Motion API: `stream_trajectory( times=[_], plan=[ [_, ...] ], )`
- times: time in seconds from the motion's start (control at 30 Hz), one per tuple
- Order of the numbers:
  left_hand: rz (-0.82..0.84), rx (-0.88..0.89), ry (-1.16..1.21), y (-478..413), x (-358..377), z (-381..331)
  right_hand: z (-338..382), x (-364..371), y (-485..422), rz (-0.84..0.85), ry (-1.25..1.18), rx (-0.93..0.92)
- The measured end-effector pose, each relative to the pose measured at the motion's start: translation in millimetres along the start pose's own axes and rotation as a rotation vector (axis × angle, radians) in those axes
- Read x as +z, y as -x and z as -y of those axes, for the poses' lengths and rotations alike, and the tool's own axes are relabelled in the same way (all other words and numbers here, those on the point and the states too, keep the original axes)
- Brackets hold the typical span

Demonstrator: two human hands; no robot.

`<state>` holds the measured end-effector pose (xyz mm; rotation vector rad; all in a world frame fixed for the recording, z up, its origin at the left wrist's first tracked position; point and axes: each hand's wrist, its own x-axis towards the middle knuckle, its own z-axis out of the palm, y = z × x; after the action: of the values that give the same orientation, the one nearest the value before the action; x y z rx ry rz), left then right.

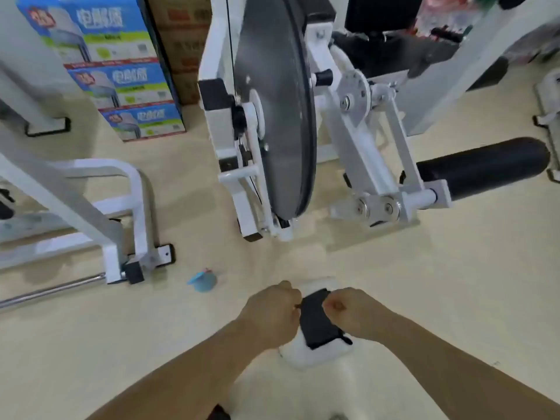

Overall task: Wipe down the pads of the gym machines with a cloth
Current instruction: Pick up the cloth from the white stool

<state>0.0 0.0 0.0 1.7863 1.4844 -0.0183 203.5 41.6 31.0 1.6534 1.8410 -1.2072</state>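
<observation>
A dark folded cloth (pixel 316 318) is stretched between my two hands low in the middle of the view. My left hand (pixel 272 310) pinches its left edge and my right hand (pixel 351 310) pinches its right edge, both with curled fingers. Under the cloth lies something white (pixel 306 354) that I cannot identify. A black roller pad (pixel 485 168) sticks out to the right from the white gym machine (pixel 372 147) ahead. A black seat pad (pixel 381 43) sits higher up on the same machine. Both pads are well away from my hands.
A large grey disc (pixel 272 101) stands on edge at the machine's left side. Another white machine frame (pixel 121 207) with a chrome bar stands at the left. Stacked blue cartons (pixel 121 83) are behind it. A small blue object (pixel 203 281) lies on the beige floor.
</observation>
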Motion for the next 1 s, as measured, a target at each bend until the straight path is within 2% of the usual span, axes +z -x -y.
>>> stream_trajectory(
  times=[0.2,0.3,0.4,0.5,0.63,0.7,0.83,0.9,1.0],
  plan=[
    [0.195,-0.126,-0.003,-102,151,36,-96,61,-98,-0.201,-0.344,0.174],
    [0.209,-0.160,-0.016,-154,218,55,-133,87,-141,-0.265,-0.498,0.178],
    [0.211,-0.218,0.050,-188,269,71,-152,107,-164,-0.245,-0.489,0.176],
    [0.134,-0.333,0.129,-198,291,80,-158,114,-173,-0.223,-0.518,0.181],
    [0.089,-0.373,0.175,-177,274,51,-145,107,-154,-0.187,-0.677,0.206],
    [-0.042,-0.346,0.195,-144,246,24,-126,100,-120,-0.140,-0.735,0.224],
    [-0.313,-0.301,0.728,-62,165,-25,-67,69,-36,-0.092,-0.938,0.208],
    [-0.426,-0.299,0.849,-11,114,-47,-29,45,6,-0.037,-1.053,0.162],
    [-0.575,-0.273,0.952,75,30,-90,42,3,79,0.042,-1.085,0.057]
  ],
)
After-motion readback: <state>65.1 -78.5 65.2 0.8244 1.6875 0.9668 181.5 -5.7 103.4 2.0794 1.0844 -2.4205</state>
